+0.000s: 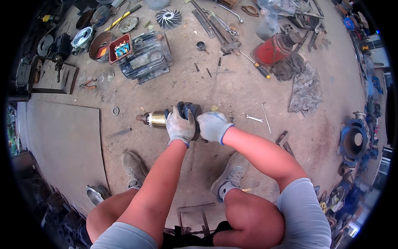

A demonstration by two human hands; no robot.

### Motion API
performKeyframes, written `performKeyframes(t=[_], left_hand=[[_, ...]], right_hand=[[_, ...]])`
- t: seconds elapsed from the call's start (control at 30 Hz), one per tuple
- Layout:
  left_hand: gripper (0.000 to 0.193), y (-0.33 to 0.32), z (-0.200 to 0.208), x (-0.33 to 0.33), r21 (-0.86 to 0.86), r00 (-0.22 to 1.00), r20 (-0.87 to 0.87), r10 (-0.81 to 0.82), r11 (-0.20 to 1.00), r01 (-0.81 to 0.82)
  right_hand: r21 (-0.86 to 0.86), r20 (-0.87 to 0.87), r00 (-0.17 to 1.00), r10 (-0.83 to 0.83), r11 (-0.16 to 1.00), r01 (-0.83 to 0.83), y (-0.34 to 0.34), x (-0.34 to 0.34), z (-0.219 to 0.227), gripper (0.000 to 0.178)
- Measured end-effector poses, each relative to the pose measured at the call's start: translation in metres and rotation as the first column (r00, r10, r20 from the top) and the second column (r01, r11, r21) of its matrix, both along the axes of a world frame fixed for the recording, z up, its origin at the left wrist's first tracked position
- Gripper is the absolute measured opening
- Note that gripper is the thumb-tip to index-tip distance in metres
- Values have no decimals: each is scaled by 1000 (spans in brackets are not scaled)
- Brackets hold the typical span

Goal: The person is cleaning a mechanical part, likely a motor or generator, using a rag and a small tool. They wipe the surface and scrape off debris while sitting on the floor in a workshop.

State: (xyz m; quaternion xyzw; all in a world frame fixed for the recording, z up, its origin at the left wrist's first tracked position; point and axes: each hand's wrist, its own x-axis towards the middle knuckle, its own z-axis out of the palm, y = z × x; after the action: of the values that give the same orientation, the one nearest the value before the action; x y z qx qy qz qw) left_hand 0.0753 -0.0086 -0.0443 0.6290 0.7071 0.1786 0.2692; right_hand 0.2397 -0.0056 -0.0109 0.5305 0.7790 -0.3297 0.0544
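Note:
A cylindrical machine part (156, 119) lies on the floor between my feet. Its left end has a gold-coloured section, a pale ring and a rusty shaft tip; its right end is a dark, round body. My left hand (181, 125), in a grey-white glove with dark fingertips, is wrapped over the middle of the part. Against the dark right end rests my right hand (214, 127), also gloved, with its fingers curled in. What those fingers hold, if anything, is hidden. Right of my hands lie a small open-end wrench (254, 118) and a thin metal rod (266, 118).
A finned motor housing (147, 56) with an open red terminal box stands far left. Ahead lie a hammer (230, 45), a screwdriver (262, 70), a red jack-like tool (271, 50) and grey rags (306, 89). Orange-handled pliers (88, 84), a metal ring (115, 111) and a flat sheet (62, 141) are left.

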Motion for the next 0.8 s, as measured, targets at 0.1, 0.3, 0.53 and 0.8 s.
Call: performKeyframes(t=[0.1, 0.3, 0.53, 0.8], left_hand=[[50, 0, 3, 3, 16, 1000, 19, 1, 1000, -1], [53, -1, -10, 0, 56, 999, -7, 39, 998, -38], [54, 2, -1, 0, 8, 999, -30, 16, 1000, -16], [58, 3, 4, -1, -75, 999, -27, -24, 997, 21]], right_hand=[[17, -35, 999, -34, 999, 35, -5, 5, -5, 17], [-133, 126, 987, 104, 987, -87, 11, -7, 7, 19], [21, 26, 1000, 14, 1000, -15, -3, 4, 1, 19], [38, 67, 997, -29, 999, 26, -4, -4, -8, 19]])
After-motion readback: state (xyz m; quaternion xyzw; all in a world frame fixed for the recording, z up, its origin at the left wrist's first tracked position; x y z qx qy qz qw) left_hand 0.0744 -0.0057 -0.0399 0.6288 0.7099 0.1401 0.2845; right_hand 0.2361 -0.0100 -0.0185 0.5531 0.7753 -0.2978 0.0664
